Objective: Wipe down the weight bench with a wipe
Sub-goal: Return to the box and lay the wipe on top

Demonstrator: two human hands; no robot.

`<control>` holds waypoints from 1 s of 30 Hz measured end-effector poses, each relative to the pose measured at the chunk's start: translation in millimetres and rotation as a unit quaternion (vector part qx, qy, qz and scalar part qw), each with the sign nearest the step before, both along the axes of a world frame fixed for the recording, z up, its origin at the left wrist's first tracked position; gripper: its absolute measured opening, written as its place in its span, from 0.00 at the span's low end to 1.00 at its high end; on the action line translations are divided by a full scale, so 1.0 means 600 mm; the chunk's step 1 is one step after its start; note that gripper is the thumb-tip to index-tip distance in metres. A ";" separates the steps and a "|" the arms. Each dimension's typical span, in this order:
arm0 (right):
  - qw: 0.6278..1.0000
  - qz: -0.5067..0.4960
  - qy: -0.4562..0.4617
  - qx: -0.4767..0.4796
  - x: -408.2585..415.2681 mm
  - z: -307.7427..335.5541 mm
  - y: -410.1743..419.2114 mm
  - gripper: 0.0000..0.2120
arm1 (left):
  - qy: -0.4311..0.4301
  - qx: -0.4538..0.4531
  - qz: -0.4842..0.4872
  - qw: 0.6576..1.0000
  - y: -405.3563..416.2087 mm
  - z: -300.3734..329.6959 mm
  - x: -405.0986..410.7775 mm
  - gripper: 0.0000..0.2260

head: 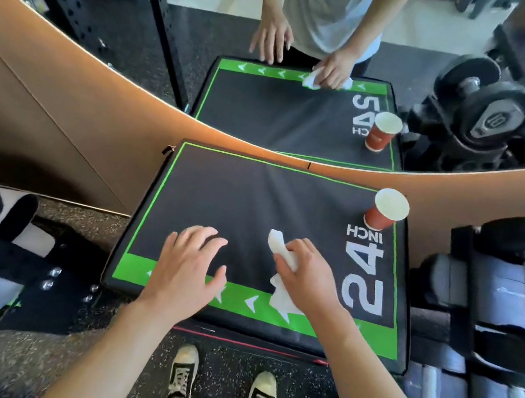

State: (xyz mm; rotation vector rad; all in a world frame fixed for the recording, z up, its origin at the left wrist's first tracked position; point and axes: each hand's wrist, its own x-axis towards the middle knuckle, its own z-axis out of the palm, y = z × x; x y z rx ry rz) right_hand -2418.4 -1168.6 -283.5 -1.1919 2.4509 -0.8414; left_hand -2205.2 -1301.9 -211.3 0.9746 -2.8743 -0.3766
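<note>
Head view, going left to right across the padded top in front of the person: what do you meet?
Left hand resting flat on the pad → white wipe → right hand gripping the wipe → the white "24 INCH" print → red paper cup at the far right corner.

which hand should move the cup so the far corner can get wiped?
Left, probably. The right hand grips the crumpled white wipe, while the left hand is free, fingers spread on the black padded top. The red paper cup stands upright at the far right corner, a cross-body reach.
</note>
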 end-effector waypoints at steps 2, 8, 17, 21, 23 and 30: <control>1.000 0.000 0.009 0.025 0.016 -0.012 -0.013 0.11 | 0.002 0.020 -0.023 1.000 -0.002 -0.014 -0.011 0.20; 0.994 -0.015 0.026 0.105 0.027 -0.019 0.032 0.20 | 0.004 0.068 -0.093 0.993 -0.015 -0.049 -0.031 0.20; 0.987 -0.121 -0.032 0.100 0.013 0.018 0.120 0.14 | -0.008 0.120 -0.196 0.973 0.021 -0.089 -0.082 0.20; 0.985 -0.140 -0.045 0.092 0.018 0.016 0.122 0.11 | -0.046 0.117 -0.202 0.971 0.051 -0.092 -0.116 0.19; 0.985 -0.138 -0.054 0.089 0.021 0.015 0.116 0.10 | -0.069 0.124 -0.180 0.973 0.069 -0.092 -0.132 0.17; 0.988 -0.107 -0.052 0.097 0.020 0.019 0.104 0.04 | -0.063 0.140 -0.160 0.975 0.098 -0.108 -0.144 0.08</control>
